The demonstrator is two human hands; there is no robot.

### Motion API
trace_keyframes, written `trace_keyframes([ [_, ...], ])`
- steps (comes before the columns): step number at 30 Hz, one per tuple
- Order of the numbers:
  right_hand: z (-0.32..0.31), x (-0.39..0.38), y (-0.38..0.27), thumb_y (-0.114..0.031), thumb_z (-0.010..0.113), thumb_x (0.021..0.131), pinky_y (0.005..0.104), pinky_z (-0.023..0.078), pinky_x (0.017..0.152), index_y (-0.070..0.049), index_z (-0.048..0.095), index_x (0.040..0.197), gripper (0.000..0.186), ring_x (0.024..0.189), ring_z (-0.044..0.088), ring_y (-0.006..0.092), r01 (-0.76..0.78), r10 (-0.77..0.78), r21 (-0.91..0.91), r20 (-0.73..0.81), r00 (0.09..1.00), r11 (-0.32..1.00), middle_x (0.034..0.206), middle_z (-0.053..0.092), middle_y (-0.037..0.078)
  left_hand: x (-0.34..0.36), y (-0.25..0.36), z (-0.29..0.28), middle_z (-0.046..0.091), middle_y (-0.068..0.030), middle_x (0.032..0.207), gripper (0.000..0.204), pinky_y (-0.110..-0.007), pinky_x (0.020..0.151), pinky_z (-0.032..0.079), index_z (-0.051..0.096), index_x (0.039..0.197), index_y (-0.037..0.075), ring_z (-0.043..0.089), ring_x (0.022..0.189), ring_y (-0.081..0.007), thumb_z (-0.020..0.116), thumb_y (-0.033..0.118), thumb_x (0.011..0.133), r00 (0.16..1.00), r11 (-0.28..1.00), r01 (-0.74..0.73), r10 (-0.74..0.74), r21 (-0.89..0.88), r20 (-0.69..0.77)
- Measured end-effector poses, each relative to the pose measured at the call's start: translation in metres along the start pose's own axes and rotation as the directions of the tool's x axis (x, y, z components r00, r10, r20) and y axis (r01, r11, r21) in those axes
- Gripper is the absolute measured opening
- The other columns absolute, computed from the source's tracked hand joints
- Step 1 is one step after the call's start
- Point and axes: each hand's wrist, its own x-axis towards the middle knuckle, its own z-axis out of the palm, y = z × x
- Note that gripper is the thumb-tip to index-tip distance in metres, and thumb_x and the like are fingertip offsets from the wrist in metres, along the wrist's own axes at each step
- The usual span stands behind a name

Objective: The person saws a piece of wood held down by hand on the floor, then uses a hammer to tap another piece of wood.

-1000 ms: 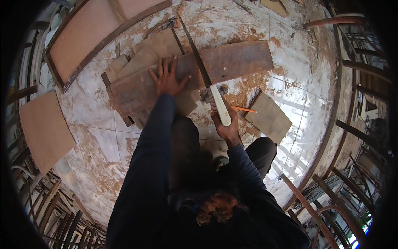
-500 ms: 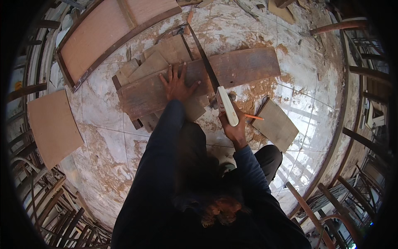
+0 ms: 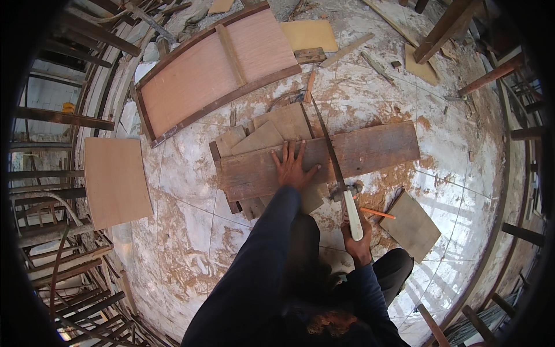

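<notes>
A dark brown plank point(image 3: 376, 149) lies across a stack of thin wooden boards point(image 3: 263, 139), its right end reaching past them. My left hand point(image 3: 293, 170) presses flat on the plank with the fingers spread. In my right hand point(image 3: 357, 242) is the pale handle of a handsaw point(image 3: 328, 141), gripped with closed fingers. The saw's blade crosses the plank to the right of my left hand, its tip pointing away from me. An orange pencil point(image 3: 377, 213) shows just right of the saw handle. Part of a dark metal object point(image 3: 354, 188) is visible beside the blade's base.
A framed panel point(image 3: 191, 87) lies at the far left, with a thin brown sheet point(image 3: 117, 182) nearer on the left. On the right a square board point(image 3: 410, 224) rests on the dusty tiled floor point(image 3: 179, 231). Wooden furniture frames crowd both sides.
The whole view has shifted, so everything sits lower and further right. My right hand has drawn the saw somewhat toward me; my left hand keeps its place on the plank.
</notes>
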Motion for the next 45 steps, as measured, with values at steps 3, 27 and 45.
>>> trace_keyframes([
  [3,-0.053,-0.098,-0.055,-0.01,0.063,0.088,0.0326,0.05,0.089,0.004,0.053,0.136,0.051,0.103,0.064,0.0183,-0.141,0.139,0.013,0.09,0.986,0.99,0.112,0.068,0.016,0.001,-0.01,0.003,0.026,-0.0128,0.16,0.096,-0.066,0.117,-0.002,0.028,0.157,0.023,0.014,0.151,-0.0317,0.055,0.076,0.081,0.999,1.0,0.004,-0.005,-0.025,-0.047],
  [27,0.002,0.017,-0.031,-0.003,0.064,0.079,0.0337,0.053,0.077,0.0,0.056,0.132,0.053,0.082,0.067,0.0217,0.005,-0.005,0.046,0.001,1.0,0.999,0.096,0.069,0.019,0.012,0.004,-0.008,0.027,-0.0127,0.159,0.075,-0.067,0.117,0.003,0.028,0.156,0.023,0.016,0.15,-0.0321,0.048,0.06,0.094,1.0,0.999,0.024,-0.024,0.034,0.009],
  [45,-0.06,-0.106,-0.079,-0.006,0.06,0.087,0.0326,0.04,0.105,0.007,0.047,0.14,0.057,0.123,0.058,0.0217,-0.203,0.196,0.054,0.114,0.974,0.978,0.13,0.063,0.019,0.005,-0.006,0.002,0.03,-0.0096,0.158,0.084,-0.067,0.117,0.001,0.031,0.155,0.026,0.018,0.15,-0.0321,0.054,0.069,0.087,0.995,0.999,0.01,-0.013,-0.035,-0.099],
])
